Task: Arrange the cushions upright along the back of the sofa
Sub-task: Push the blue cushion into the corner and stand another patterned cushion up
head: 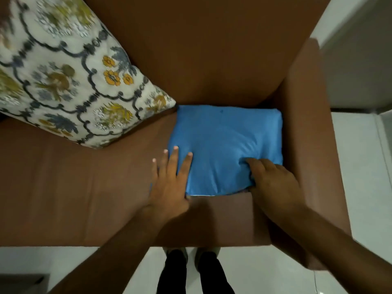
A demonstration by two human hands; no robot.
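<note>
A blue cushion (227,143) lies flat on the seat of the brown sofa (70,183), pushed into the right corner against the backrest and armrest. My right hand (273,179) grips its front right corner, fingers curled into the fabric. My left hand (171,179) rests on the front left edge of the blue cushion with fingers spread flat. A floral cushion (70,77), white with blue and yellow flowers, leans tilted against the backrest at the left.
The sofa's backrest (201,49) rises behind the cushions and the right armrest (307,134) borders the blue cushion. White tiled floor (360,177) lies to the right and in front of the sofa, where my legs stand.
</note>
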